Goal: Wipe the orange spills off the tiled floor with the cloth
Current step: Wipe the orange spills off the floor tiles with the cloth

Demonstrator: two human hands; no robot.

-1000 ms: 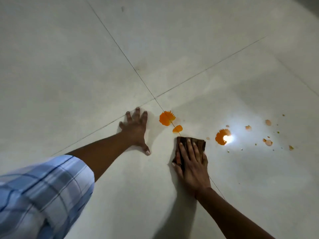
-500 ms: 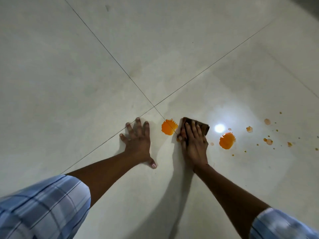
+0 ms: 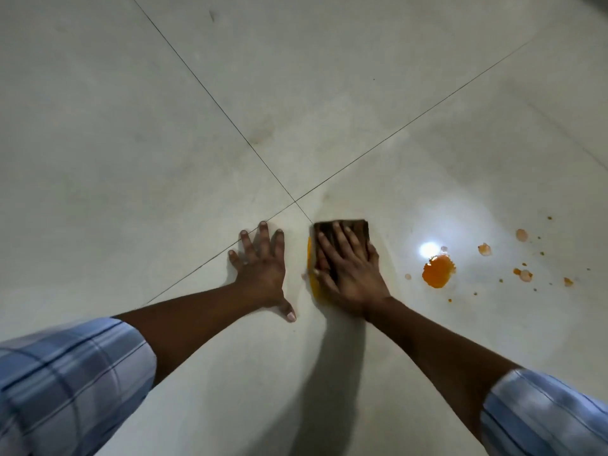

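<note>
Head view: my right hand (image 3: 350, 274) flat, fingers spread, pressing brown cloth (image 3: 342, 232) onto tiled floor (image 3: 164, 126) over an orange smear (image 3: 311, 274). Left hand (image 3: 260, 261) splayed empty beside it. Larger orange spill (image 3: 438, 274) and droplets (image 3: 523, 274) off right.

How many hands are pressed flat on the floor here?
2. The left hand lies bare on the tile near the grout crossing; the right hand presses the brown cloth beside it, over an orange smear.

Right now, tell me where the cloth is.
The cloth lies flat on the floor under the right hand, just right of the tile-joint crossing, left of the big orange puddle.
</note>
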